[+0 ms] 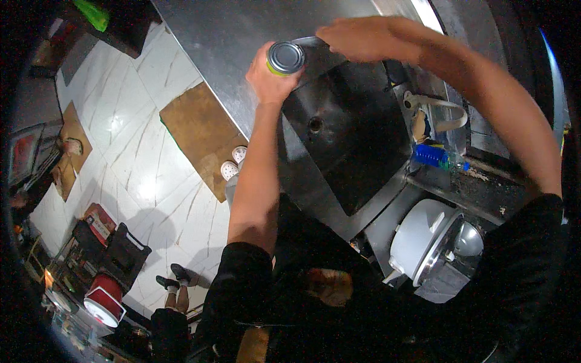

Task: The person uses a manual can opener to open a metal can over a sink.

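My left hand [274,84] is wrapped around a tin can [286,57] with a silver lid and a yellow-green side. The can is held up over the stainless steel counter [227,31], its lid facing me. To its right, my right hand [347,40] is closed on a thin metal blade [309,41], which looks like a knife. The blade points toward the can's rim; whether it touches the can I cannot tell. My fingers hide the handle. Below my right hand lies a dark sink basin [354,140] with a round drain [315,124].
A pale curved faucet [447,113] and a blue-labelled plastic bottle [433,155] are at the sink's right. A white rice cooker [422,238] stands nearer me. Leftward are a cardboard sheet [195,131] on the tiled floor, a red-and-white cooler [104,299] and another person's legs [179,290].
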